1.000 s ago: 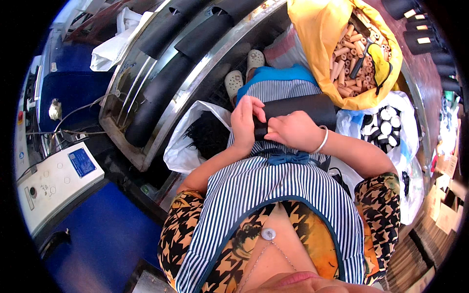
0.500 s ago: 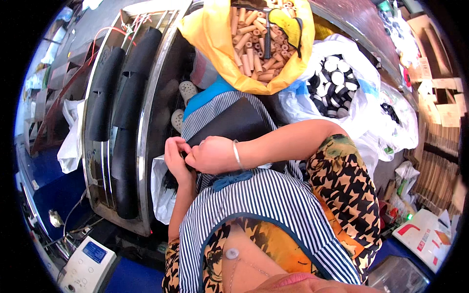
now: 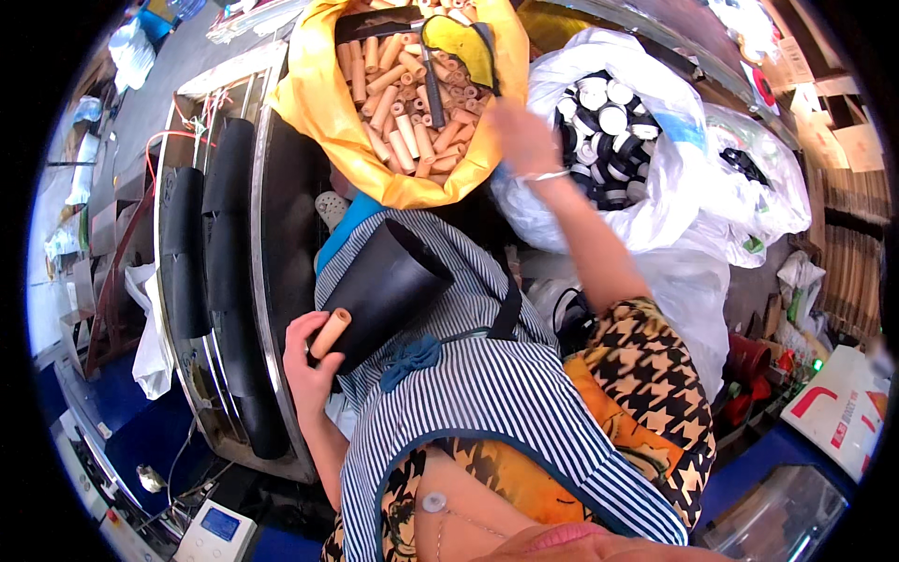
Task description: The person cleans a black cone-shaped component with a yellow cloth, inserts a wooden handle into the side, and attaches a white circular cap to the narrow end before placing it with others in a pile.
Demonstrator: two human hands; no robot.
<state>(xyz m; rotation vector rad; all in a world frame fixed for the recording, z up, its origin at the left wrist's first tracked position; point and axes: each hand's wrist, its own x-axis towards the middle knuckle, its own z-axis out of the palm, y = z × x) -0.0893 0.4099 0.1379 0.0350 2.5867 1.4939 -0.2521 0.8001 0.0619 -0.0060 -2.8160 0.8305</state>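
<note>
My left hand (image 3: 307, 363) is closed around a short tan wooden tube (image 3: 332, 330), thumb and fingers on its lower end. Right behind that tube, a wide black cylinder (image 3: 386, 290) lies slanted across my striped apron, its open end up and to the right. Whether my left fingers also grip the cylinder is hidden. My right hand (image 3: 521, 140), blurred by motion, is out between the yellow bag (image 3: 309, 105) of wooden tubes (image 3: 412, 140) and the white bag (image 3: 688, 112) of black and white round caps (image 3: 613, 119). Its fingers are too smeared to read.
A hammer (image 3: 432, 89) and a yellow-and-black item (image 3: 461, 49) lie on the tubes in the yellow bag. To my left stands a metal-edged frame (image 3: 257, 215) with several black cylinders (image 3: 229, 253). Stacked flat cardboard (image 3: 847, 234) stands at the far right.
My right hand has left my left hand and swung out toward the bags. A wooden tube now shows in my left hand, and the black cylinder's open end is turned into view.
</note>
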